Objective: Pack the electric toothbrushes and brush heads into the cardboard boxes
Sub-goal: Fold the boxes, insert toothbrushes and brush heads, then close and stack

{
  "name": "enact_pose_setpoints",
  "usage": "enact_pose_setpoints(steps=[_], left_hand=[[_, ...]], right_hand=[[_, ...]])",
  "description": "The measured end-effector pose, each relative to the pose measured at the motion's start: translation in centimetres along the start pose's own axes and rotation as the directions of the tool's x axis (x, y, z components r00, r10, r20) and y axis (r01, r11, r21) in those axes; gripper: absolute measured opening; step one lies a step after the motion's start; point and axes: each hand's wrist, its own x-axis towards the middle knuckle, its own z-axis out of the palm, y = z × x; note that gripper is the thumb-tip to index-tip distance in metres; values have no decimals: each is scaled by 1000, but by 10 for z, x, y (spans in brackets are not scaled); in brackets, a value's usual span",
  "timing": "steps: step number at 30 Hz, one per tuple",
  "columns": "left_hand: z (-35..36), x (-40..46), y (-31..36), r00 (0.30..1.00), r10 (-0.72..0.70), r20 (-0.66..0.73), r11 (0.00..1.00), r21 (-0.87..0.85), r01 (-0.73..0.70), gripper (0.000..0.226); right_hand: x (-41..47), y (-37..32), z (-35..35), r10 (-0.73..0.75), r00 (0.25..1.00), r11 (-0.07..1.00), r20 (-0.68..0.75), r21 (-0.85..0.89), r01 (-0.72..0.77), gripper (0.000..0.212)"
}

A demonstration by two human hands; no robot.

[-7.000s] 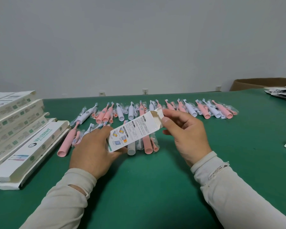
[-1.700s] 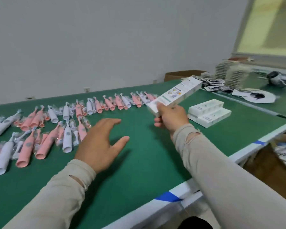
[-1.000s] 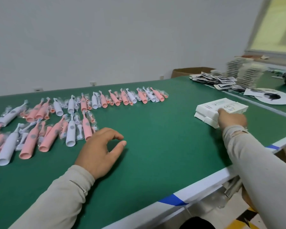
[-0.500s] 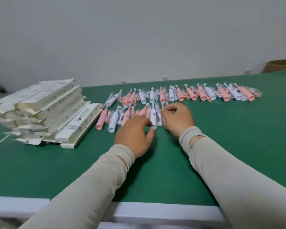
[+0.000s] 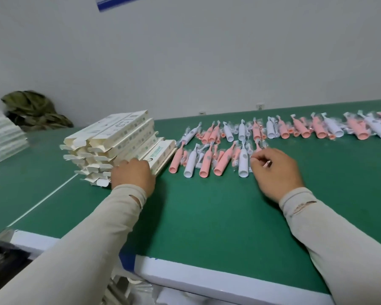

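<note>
Green worktop (image 5: 207, 216) carries everything. Half a second ago both hands met at the near row of toothbrushes; now the left hand (image 5: 133, 175) has gone over to the stack of flat boxes (image 5: 117, 146) and rests on its near right corner, against the lowest box (image 5: 161, 154), the one with teal lettering. Its fingers are curled over the box edge, but how firmly they grip cannot be told. The right hand (image 5: 276, 170) has stayed at the near row, beside a white toothbrush (image 5: 243, 160), and now pinches a small pink brush head (image 5: 267, 164) between thumb and fingertips, the other fingers loosely bent. The view has also swung left since then, so a green cloth (image 5: 33, 110) by the wall and a second pile of white packs (image 5: 2, 135) at the far left now show.

Boxes in the stack lie with their long axes running from near left to far right, open flaps at the near-left ends. Toothbrushes lie in two rows: the near row (image 5: 209, 160) just right of the stack, the far row (image 5: 295, 128) running off to the right edge. Pink and white handles alternate loosely, each with its long axis running roughly away from the person, thick hollow base nearest and narrow head end pointing toward the wall, many tilted a little to the right. Clear wrappers show around some.
</note>
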Motion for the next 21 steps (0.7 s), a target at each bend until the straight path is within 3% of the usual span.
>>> enact_pose_setpoints(steps=[3,13,16,18,19,20,21], left_hand=[[7,1,2,1000,-14,-27,999,-35,13,26],[3,11,-4,990,0,-143,991,-132,-19,31],[-10,10,-16,969,-90,-230,953,-303,17,34],[-22,2,-16,921,-181,-346,837,-546,-40,28],[-30,-4,-8,897,-220,-383,726,-678,-112,26],[-38,-9,5,893,-249,-375,549,-814,-189,27],[-46,-14,21,924,-250,-291,289,-933,-215,30]], right_hand=[[-2,1,1,-16,1000,1000,11,14,16,10],[-2,0,-3,3,1000,1000,0,3,-3,12],[-3,-5,-4,5,1000,1000,-6,2,-5,10],[-4,-9,-4,-12,1000,1000,-26,7,12,14],[-4,-12,-3,-16,999,999,-31,36,17,17],[-4,-15,-2,-11,1000,995,-22,98,13,18],[-5,-19,0,1,1000,981,12,194,-3,19]])
